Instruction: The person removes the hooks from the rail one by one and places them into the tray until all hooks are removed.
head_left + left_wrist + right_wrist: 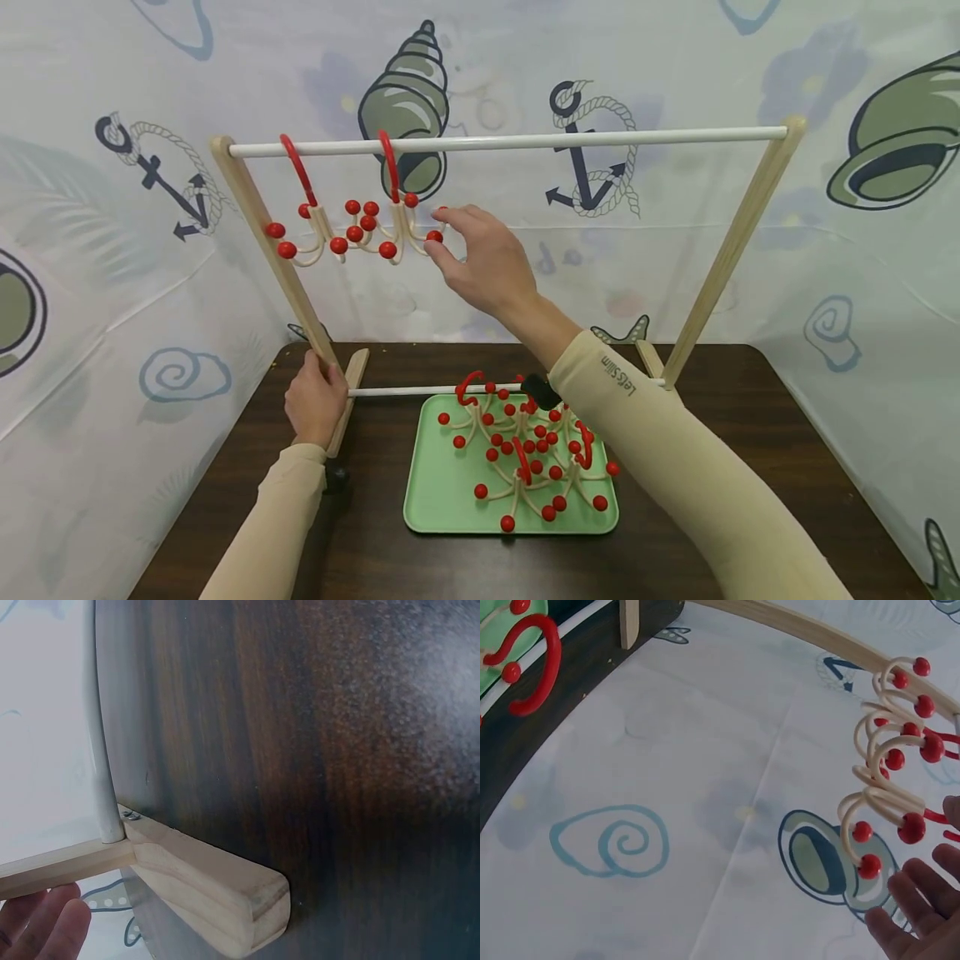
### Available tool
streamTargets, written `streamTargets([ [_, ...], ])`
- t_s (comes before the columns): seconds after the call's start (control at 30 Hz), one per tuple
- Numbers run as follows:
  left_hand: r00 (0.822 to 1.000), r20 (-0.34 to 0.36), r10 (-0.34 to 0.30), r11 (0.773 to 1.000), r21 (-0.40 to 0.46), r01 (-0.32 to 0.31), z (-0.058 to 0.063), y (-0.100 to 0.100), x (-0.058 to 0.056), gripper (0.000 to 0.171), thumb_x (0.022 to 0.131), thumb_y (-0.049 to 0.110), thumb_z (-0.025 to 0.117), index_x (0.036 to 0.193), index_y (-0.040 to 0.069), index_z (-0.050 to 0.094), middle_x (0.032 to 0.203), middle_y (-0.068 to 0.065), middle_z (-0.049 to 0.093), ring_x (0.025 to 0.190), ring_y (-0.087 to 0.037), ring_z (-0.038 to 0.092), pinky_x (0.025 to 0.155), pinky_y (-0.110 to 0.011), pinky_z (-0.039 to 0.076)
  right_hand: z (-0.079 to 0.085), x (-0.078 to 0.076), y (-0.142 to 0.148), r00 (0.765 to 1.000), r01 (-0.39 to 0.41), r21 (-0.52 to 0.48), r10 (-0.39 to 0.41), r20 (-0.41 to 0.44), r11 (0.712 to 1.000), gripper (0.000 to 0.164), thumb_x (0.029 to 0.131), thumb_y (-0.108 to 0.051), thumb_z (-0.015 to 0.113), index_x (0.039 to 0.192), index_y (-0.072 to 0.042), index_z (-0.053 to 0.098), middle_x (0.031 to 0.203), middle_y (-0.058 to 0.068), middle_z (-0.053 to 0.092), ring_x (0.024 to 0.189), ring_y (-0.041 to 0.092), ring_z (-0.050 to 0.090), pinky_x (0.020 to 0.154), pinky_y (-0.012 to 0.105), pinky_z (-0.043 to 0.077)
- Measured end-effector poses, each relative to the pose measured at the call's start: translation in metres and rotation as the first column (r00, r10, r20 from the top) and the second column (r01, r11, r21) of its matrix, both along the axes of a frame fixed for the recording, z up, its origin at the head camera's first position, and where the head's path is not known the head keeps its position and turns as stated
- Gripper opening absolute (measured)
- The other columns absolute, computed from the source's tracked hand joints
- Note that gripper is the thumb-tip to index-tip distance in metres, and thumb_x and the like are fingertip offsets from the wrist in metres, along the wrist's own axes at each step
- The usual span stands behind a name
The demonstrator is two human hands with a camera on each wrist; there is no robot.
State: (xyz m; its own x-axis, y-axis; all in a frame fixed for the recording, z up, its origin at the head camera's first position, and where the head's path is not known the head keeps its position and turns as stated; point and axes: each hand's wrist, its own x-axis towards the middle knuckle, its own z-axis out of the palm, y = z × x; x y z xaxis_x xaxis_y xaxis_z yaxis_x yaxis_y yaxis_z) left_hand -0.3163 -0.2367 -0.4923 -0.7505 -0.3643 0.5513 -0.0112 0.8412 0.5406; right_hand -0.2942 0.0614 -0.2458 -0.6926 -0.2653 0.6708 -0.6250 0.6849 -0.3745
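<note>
Two pieces, each with a red hook and curved beige arms tipped with red balls, hang from a white rod. The left piece is close to the wooden side post; the right piece hangs beside it. At the right piece's outer balls is my right hand, thumb and fingers spread apart. In the right wrist view its fingers lie extended beside the balls, not closed round them. My left hand grips the lower part of the left wooden post, fingertips against it.
A green tray on the dark table bears several similar red-hooked pieces. A lower white rod joins the frame's sides behind it. The right post leans outward; a patterned cloth hangs behind.
</note>
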Motion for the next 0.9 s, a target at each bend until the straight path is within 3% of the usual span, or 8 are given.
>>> streamTargets([
  [0.17, 1.000, -0.003, -0.014, 1.000, -0.003, 0.014, 0.003, 0.000, 0.002, 0.019, 0.093, 0.018, 0.059, 0.102, 0.002, 0.054, 0.080, -0.020, 0.062, 0.070, -0.047, 0.062, 0.059, -0.061, 0.042, 0.000, -0.002, -0.012, 0.994, -0.014, 0.014, 0.012, 0.112, 1.000, 0.050, 0.096, -0.031, 0.061, 0.142, -0.013, 0.052, 0.142, 0.002, 0.054, 0.133, 0.016, 0.046, 0.106, 0.031, 0.035],
  [0.3, 1.000, -0.005, -0.020, 1.000, -0.004, 0.020, 0.002, -0.001, 0.003, 0.019, 0.093, 0.017, 0.059, 0.102, 0.001, 0.054, 0.079, -0.020, 0.062, 0.069, -0.047, 0.062, 0.058, -0.060, 0.043, 0.000, -0.005, -0.020, 0.991, 0.000, 0.021, -0.003, 0.135, 1.000, 0.050, 0.098, -0.032, 0.058, 0.144, -0.014, 0.050, 0.145, 0.003, 0.051, 0.134, 0.017, 0.044, 0.106, 0.030, 0.035],
  [0.6, 1.000, -0.003, -0.019, 1.000, -0.004, 0.019, 0.000, -0.002, 0.004, 0.019, 0.093, 0.017, 0.058, 0.101, 0.001, 0.054, 0.079, -0.020, 0.062, 0.071, -0.049, 0.061, 0.059, -0.062, 0.042, 0.000, -0.015, -0.027, 0.988, 0.006, 0.001, -0.006, 0.157, 1.000, 0.045, 0.099, -0.030, 0.056, 0.140, -0.012, 0.054, 0.130, 0.004, 0.061, 0.108, 0.017, 0.056, 0.091, 0.029, 0.044],
  [0.9, 1.000, 0.001, -0.021, 1.000, 0.000, 0.021, -0.002, -0.005, 0.000, 0.020, 0.093, 0.020, 0.057, 0.103, 0.003, 0.054, 0.079, -0.020, 0.062, 0.071, -0.048, 0.062, 0.058, -0.061, 0.042, 0.002, -0.019, -0.042, 0.956, -0.014, -0.142, 0.055, 0.289, 0.990, 0.046, 0.099, -0.030, 0.058, 0.143, -0.019, 0.052, 0.126, 0.002, 0.064, 0.107, 0.018, 0.059, 0.077, 0.025, 0.048],
])
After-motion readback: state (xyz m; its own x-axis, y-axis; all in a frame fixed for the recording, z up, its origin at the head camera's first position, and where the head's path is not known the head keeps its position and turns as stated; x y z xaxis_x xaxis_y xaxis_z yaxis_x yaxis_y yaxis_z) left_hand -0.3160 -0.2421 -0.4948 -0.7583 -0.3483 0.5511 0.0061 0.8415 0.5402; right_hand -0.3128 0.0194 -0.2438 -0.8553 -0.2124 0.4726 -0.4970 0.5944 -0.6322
